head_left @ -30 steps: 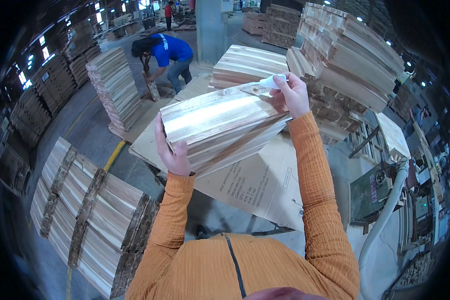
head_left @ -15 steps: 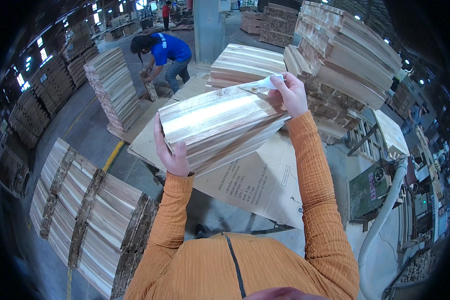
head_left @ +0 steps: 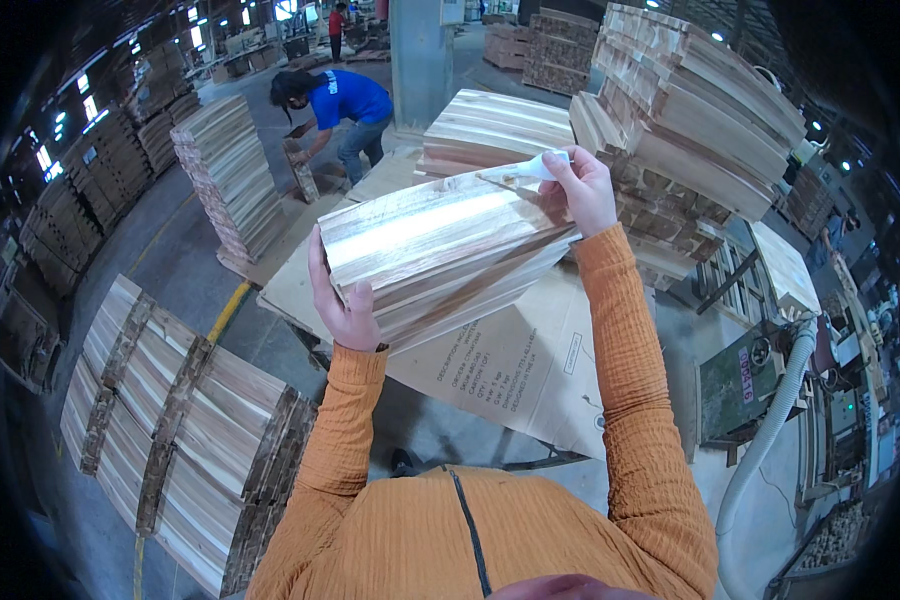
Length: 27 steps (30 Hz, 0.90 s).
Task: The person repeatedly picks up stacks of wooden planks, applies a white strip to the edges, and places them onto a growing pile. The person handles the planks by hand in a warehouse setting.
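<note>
A cardboard sheet point(head_left: 515, 375) lies beneath a stack of pale boards point(head_left: 410, 230) in front of the person. The left hand point(head_left: 348, 312) clasps the stack's left end; the right hand point(head_left: 582, 190) pinches a white scrap point(head_left: 547, 167), material unclear, at its far right corner. Uneven pressure could skew the boards; a loose pinch might drop the scrap.

From here I have the left forearm point(head_left: 342, 420) raised to a cupped left hand point(head_left: 348, 318), thumb point(head_left: 362, 298) spread, and the right forearm point(head_left: 627, 330) stretched farther, its right hand point(head_left: 588, 192) pinched.
</note>
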Available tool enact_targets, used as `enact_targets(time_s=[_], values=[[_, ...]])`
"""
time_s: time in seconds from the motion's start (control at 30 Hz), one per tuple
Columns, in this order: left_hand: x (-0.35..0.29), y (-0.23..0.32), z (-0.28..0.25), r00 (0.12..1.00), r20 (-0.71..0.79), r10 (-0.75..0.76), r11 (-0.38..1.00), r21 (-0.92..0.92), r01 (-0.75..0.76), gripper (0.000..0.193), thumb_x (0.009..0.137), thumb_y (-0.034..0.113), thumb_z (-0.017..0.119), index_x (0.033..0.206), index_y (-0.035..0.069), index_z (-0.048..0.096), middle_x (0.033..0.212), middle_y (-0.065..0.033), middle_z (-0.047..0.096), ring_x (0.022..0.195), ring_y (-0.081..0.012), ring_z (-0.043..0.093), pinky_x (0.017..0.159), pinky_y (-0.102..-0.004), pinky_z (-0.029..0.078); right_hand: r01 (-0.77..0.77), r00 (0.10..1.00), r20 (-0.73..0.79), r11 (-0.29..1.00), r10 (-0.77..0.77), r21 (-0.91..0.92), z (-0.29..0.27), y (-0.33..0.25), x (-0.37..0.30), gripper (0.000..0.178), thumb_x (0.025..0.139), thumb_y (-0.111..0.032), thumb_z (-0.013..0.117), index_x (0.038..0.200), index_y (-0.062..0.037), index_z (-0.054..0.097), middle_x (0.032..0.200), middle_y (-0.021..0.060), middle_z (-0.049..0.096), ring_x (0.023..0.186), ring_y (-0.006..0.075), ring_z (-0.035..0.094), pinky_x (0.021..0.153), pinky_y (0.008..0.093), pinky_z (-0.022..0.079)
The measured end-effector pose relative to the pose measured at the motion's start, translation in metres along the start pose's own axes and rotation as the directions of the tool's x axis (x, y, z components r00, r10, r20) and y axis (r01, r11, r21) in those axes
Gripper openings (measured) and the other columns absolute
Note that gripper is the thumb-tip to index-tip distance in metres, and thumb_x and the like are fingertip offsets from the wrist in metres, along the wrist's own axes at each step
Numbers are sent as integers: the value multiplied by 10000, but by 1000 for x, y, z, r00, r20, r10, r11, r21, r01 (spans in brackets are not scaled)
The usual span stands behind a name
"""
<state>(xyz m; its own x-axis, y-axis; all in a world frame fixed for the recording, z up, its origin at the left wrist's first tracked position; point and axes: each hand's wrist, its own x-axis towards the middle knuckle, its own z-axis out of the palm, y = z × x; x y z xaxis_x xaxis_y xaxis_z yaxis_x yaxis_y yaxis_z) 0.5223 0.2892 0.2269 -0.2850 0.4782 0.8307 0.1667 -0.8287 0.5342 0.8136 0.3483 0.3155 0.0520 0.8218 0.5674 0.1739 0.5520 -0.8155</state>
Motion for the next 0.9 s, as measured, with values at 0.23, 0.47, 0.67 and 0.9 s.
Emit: enact_targets(time_s=[0.23, 0.47, 0.67, 0.9], values=[[1, -2, 0, 1000, -5, 29, 999, 41, -29, 697, 866, 432, 455, 1350, -47, 306, 1370, -168, 355, 1237, -247, 372, 1035, -357, 267, -10, 1000, 7, 998, 10, 59, 1, -1, 0, 258, 852, -246, 632, 907, 3, 598, 732, 32, 619, 621, 67, 570, 579, 199, 456], [1, -1, 3, 1000, -12, 8, 1000, 14, -8, 712, 859, 446, 448, 1346, -55, 308, 1366, -173, 355, 1233, -254, 375, 1033, -359, 268, -5, 1000, 4, 999, 4, 49, 0, 1, 1, 261, 855, -255, 628, 895, 1, 595, 728, 29, 620, 619, 64, 570, 562, 191, 446], [2, -1, 2, 1000, -20, -5, 1000, 15, 5, 731, 852, 461, 450, 1345, -60, 307, 1358, -173, 362, 1226, -250, 379, 1026, -354, 274, -8, 1000, 3, 998, 8, 64, 3, -1, 2, 261, 854, -265, 628, 880, -8, 595, 719, 30, 622, 615, 62, 570, 559, 188, 440], [3, -3, 1, 1000, -18, -3, 1000, -20, 3, 728, 844, 434, 482, 1343, -64, 305, 1350, -180, 375, 1221, -251, 391, 1023, -350, 282, 19, 996, -89, 988, -5, 153, -4, -1, 3, 232, 852, -254, 629, 850, -25, 596, 686, 13, 605, 584, 47, 548, 525, 175, 410]])
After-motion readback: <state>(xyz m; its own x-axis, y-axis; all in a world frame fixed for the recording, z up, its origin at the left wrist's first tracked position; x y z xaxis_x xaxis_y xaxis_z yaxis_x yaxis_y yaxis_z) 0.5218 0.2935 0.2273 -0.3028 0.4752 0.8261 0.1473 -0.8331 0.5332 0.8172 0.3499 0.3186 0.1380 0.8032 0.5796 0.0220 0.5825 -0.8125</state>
